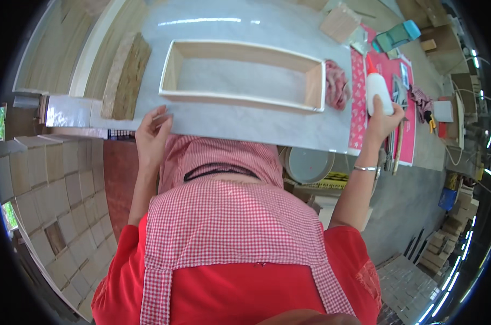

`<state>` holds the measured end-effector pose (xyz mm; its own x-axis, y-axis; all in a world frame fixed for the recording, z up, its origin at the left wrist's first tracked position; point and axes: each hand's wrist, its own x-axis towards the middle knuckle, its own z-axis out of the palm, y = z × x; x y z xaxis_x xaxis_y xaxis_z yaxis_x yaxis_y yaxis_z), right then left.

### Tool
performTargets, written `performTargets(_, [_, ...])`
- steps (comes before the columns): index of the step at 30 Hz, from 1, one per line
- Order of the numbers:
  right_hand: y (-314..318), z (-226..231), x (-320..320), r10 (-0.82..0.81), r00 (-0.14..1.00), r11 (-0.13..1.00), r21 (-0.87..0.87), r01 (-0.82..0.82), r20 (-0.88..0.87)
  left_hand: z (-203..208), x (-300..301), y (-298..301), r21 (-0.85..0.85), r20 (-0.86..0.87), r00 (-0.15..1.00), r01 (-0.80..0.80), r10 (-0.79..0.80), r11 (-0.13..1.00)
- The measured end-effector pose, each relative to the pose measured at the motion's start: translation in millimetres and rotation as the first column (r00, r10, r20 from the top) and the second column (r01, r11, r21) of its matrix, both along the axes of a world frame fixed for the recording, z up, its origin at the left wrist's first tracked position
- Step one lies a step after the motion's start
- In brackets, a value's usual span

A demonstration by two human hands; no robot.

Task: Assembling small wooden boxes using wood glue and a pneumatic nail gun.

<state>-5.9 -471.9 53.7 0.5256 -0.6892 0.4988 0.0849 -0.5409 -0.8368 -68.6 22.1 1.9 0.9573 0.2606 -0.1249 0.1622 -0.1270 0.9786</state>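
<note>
A white squeeze bottle (376, 89) with a red nozzle is in my right hand (387, 123), whose fingers are wrapped round its lower end. The bottle is over the pink patterned sheet (358, 122) on the right side of the table. My left hand (154, 132) is at the table's near edge, fingers loosely bent and apart, with nothing visible in it. Between my hands, a long rectangular wooden frame (243, 100) with pale edges lies on the grey marbled tabletop (256, 130). A crumpled pink cloth (336, 85) lies against the frame's right end.
Left of the frame stands a rough-edged wooden block (127, 76) beside stacked boards (56, 54). A teal tape dispenser (397, 36) and a wood block (340, 23) are at the far right. Long thin tools (398, 143) lie right of the bottle. Below the table is a round bucket (309, 164).
</note>
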Motion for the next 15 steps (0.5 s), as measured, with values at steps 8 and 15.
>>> performTargets(8, [-72,-52,96,-0.12,0.923,0.925,-0.378,-0.029,-0.365,-3,5,3,0.077,-0.049,0.998,0.041,-0.038,0.996])
performTargets(15, [6,-23,77,0.43,0.849,0.894,0.011,-0.449,-0.307,3,26,-5,0.056,0.009,1.0,-0.018,0.018,0.998])
